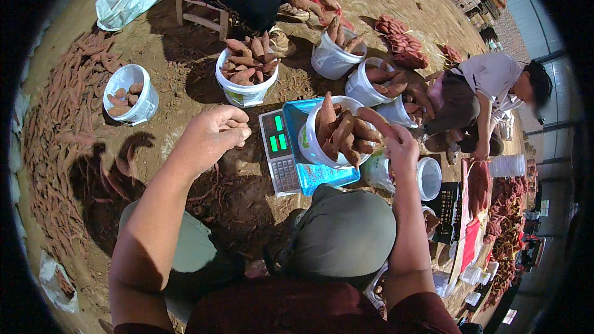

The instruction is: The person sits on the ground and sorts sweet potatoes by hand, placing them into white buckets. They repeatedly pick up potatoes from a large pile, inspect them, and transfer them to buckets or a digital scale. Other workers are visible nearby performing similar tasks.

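A white plastic bucket (312, 143) heaped with sweet potatoes (342, 132) stands on the blue pan (320, 181) of a digital scale (281, 157). Green digits glow on the scale's display, above its keypad. My right hand (403, 150) grips a long sweet potato (375, 119) by one end, its other end over the bucket's right rim. To the left of the scale, my left hand (222, 132) hovers with its fingers curled together; nothing shows in it.
A large heap of sweet potatoes (60, 148) covers the dirt floor at left. More buckets stand around: one partly filled (147, 106), one full (241, 95), others at right. One co-worker (241, 0) sits on a stool (204, 9); another (487, 88) bends at right. Filled red mesh bags (403, 41) lie beyond.
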The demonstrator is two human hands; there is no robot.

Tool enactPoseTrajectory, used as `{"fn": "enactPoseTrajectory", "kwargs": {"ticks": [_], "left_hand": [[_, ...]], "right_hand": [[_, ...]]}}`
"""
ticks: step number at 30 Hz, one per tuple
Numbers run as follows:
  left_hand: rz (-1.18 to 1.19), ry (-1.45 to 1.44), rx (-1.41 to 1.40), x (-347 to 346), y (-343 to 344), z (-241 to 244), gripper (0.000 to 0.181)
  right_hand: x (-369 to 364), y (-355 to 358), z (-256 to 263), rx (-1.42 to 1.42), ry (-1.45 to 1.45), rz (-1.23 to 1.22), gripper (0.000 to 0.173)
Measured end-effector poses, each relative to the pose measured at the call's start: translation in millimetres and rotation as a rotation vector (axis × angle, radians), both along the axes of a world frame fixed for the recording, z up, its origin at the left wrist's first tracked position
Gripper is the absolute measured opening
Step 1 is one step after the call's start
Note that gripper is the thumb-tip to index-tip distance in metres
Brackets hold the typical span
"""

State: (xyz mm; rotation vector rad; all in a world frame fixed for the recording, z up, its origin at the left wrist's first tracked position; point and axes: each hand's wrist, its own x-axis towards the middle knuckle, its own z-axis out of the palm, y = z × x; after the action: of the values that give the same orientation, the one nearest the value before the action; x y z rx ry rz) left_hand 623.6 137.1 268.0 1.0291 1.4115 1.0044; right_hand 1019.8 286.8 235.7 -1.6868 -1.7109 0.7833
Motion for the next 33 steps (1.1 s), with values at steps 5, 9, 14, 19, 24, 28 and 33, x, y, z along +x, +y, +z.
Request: {"fn": "enactPoseTrajectory", "kwargs": {"ticks": [5,9,14,19,24,28,33], "left_hand": [[0.005,-0.012,-0.001,0.5,-1.3,-2.3,0.027],[-0.005,-0.039,0.02,0.4,0.0,-7.8,0.026],[-0.02,0.0,-0.017,4.5,1.7,-3.3,0.025],[-0.012,-0.027,-0.019,2.7,0.8,-3.5,0.026],[-0.027,-0.022,-0.013,3.3,2.1,-5.9,0.027],[-0.036,-0.02,-0.006,2.6,3.2,-7.0,0.028],[-0.026,0.023,-0.015,2.5,3.2,-2.6,0.028]], "right_hand": [[-11.3,-9.6,-9.4,0.258,-0.346,0.239,0.036],[-6.4,-10.0,-12.5,0.176,-0.531,0.308,0.037],[-9.3,5.5,-11.8,0.242,-0.484,0.359,0.032],[-49.2,27.9,-0.2,0.309,-0.428,0.476,0.029],[-100.2,53.4,-25.1,0.162,-0.524,0.574,0.032],[-134.3,59.9,-47.3,-0.05,-0.713,0.499,0.032],[-133.5,62.0,-50.2,-0.028,-0.698,0.469,0.026]]}}
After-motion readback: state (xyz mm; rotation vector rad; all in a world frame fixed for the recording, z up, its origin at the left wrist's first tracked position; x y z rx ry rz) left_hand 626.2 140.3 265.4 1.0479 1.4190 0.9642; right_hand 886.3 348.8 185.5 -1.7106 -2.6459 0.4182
